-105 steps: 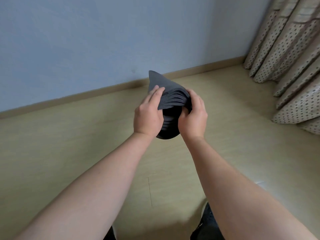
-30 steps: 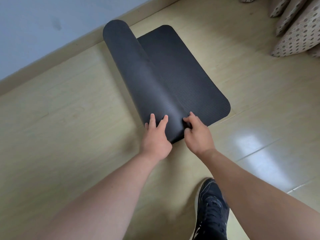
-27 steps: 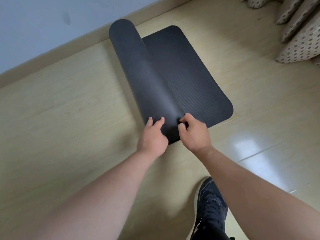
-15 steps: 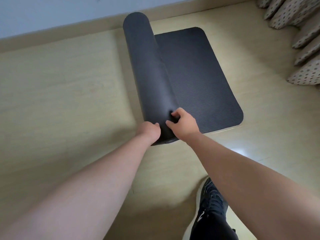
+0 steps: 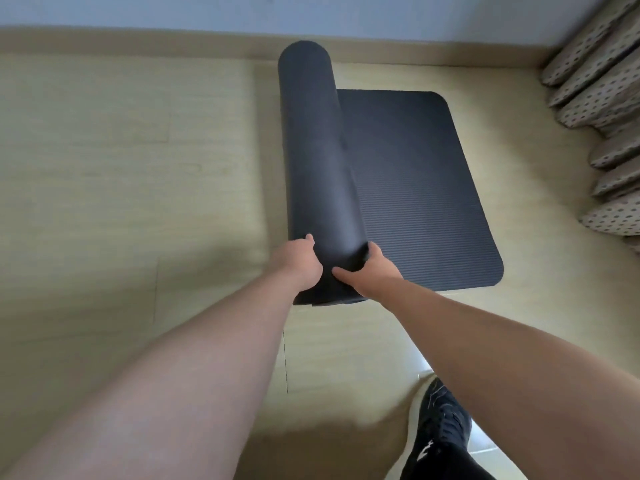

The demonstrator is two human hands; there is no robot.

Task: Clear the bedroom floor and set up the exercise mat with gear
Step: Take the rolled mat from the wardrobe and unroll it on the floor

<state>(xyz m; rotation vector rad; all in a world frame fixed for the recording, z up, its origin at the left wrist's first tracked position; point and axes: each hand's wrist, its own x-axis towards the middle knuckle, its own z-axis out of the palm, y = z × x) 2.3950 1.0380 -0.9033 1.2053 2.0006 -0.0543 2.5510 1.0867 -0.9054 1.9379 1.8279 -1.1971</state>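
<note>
A person is holding the near end of a dark exercise mat (image 5: pixel 381 174) at the centre of the frame, the left grip (image 5: pixel 299 263) curling round the roll's left side and the right grip (image 5: pixel 375 271) clasping its right side. The unrolled part is lying flat on the floor (image 5: pixel 121 168) toward the right, near a dotted curtain (image 5: pixel 602 98); a black shoe (image 5: pixel 440 420) is showing lower right.

– What does the exercise mat (image 5: pixel 415 188) look like?
– Dark grey, finely ribbed, with rounded corners.
– How does it lie?
– Partly unrolled on the pale wooden floor (image 5: pixel 121 168). The right part is flat and the rest is a thick roll along its left side, its far end near the skirting board (image 5: pixel 138 39).
</note>
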